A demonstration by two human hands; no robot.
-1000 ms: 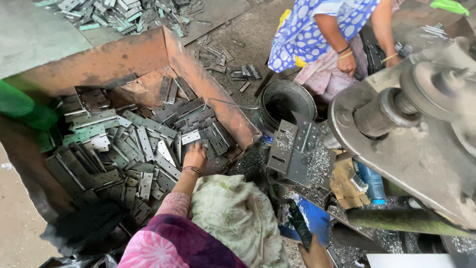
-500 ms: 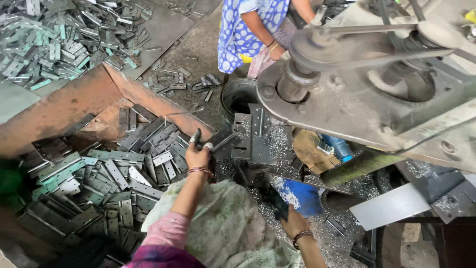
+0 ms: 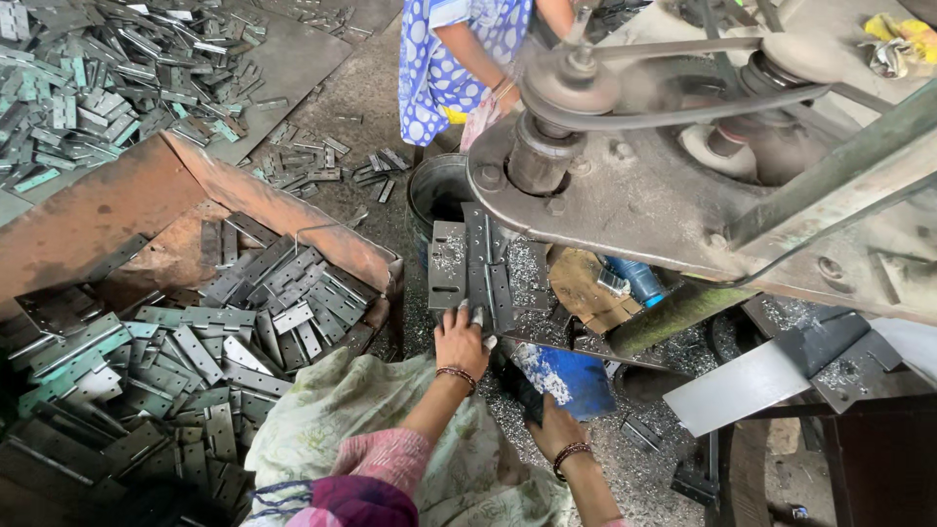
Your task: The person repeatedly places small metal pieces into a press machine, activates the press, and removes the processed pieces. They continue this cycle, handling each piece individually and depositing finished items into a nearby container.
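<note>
1. Head view: the left hand (image 3: 461, 342), arm stretched forward, has its fingers closed on metal hinge plates (image 3: 478, 268) at the near edge of the machine bed (image 3: 625, 210), lining them up under the press.
2. The right hand (image 3: 552, 429) rests low beside a blue container (image 3: 571, 376); its grip is hidden.
3. A rusty tray (image 3: 117, 210) on the left holds loose plates.
</note>
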